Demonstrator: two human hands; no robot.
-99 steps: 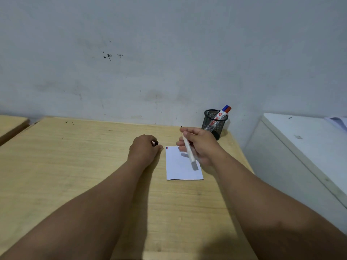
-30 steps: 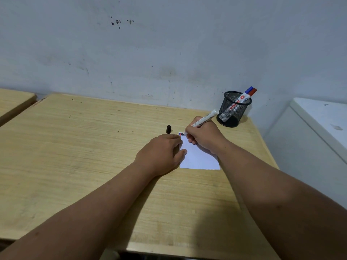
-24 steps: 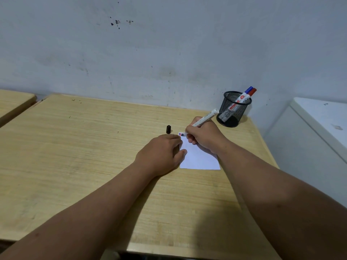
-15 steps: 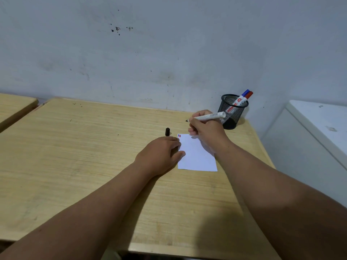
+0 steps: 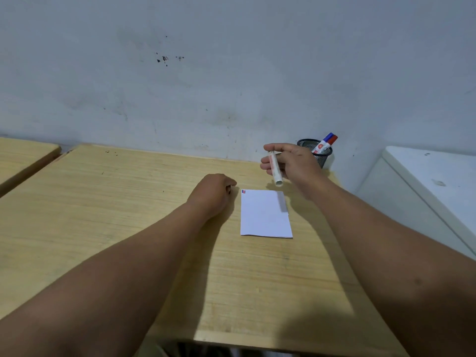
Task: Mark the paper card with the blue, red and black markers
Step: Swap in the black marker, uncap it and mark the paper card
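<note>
While uncapped, marker (image 5: 275, 169) above card (image 5: 265, 215)

- Paper card (image 5: 265, 215): white, with small blue, red and dark marks at its far left corner.
- Marker (image 5: 275, 171) in the right hand: white barrel with reddish print.
- Pen cup (image 5: 323, 157): black wire mesh.
- Two markers (image 5: 325, 143) in the cup: white bodies, one blue cap, one red.
- Desk (image 5: 128, 215): pale yellow wood grain.
- Wall (image 5: 231, 73): grey-white, with dark specks.

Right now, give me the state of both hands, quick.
Left hand: curled shut on the desk beside the paper card; whether it holds something cannot be told.
Right hand: closed on a white marker, above the card.
</note>
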